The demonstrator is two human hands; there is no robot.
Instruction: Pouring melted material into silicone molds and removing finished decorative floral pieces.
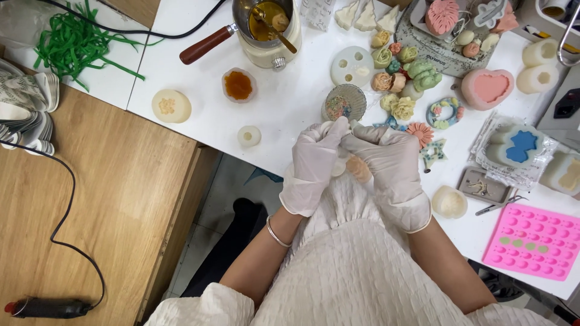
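We cannot see well the small pale piece (338,167) that the left hand (314,166) and the right hand (391,169) hold together near the front edge of the white table (290,102); the gloved fingers cover most of it, and we cannot tell its shape. At the right edge of the picture, the pink dotted mould (534,240) is partly cut off. At the top edge, the metal pot (266,18) is also cut.
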